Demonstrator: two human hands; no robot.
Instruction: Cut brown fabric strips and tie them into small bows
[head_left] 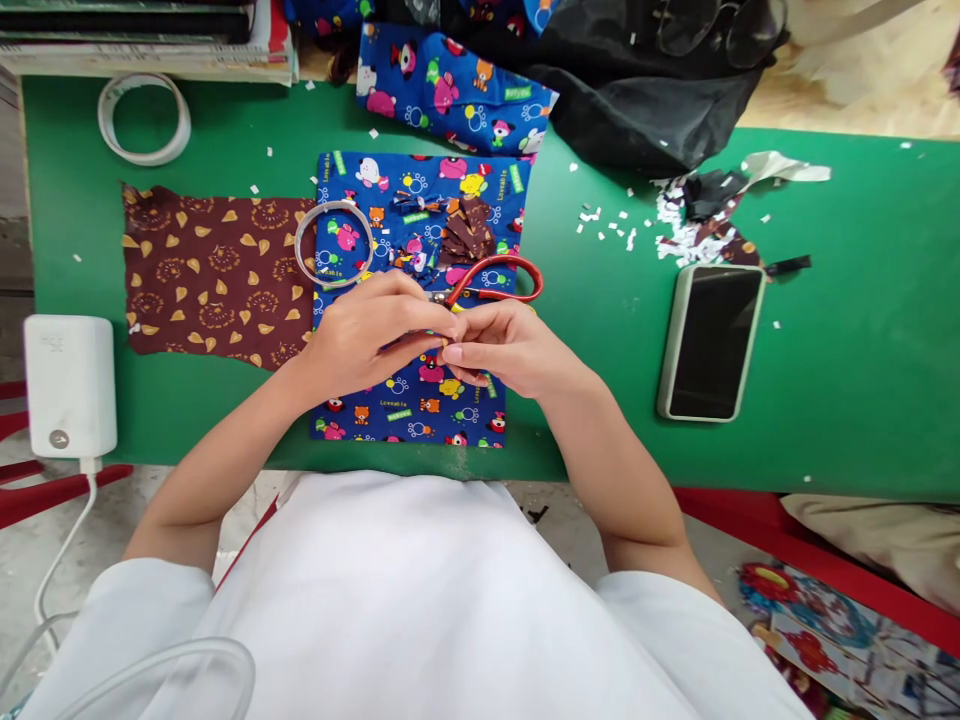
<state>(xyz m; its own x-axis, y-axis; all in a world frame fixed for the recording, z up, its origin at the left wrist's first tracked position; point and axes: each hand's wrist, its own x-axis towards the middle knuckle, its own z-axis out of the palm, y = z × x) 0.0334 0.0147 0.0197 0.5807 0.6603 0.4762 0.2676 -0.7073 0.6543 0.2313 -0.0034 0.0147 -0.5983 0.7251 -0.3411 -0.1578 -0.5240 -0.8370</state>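
Observation:
My left hand [382, 330] and my right hand [510, 345] meet over a blue cartoon-print cloth [409, 405]. Both have their fingertips pinched together, touching each other. Whatever lies between them is too small and too covered to name. Just beyond the fingers rest red-handled scissors [536, 275], their blades partly hidden. Cut brown fabric strips [469, 232] and small blue fabric strips [416, 255] lie on the blue cloth. A roll of tape [301, 245] straddles the blue cloth and a brown leaf-print cloth [217, 275] to the left.
On the green table [600, 400] are a phone [712, 340], a white power bank [71, 385] with a cable, and another tape roll [107, 115]. White paper scraps [679, 235] lie at right. Folded blue fabric [457, 90], a black bag [637, 110] and books [150, 50] line the back.

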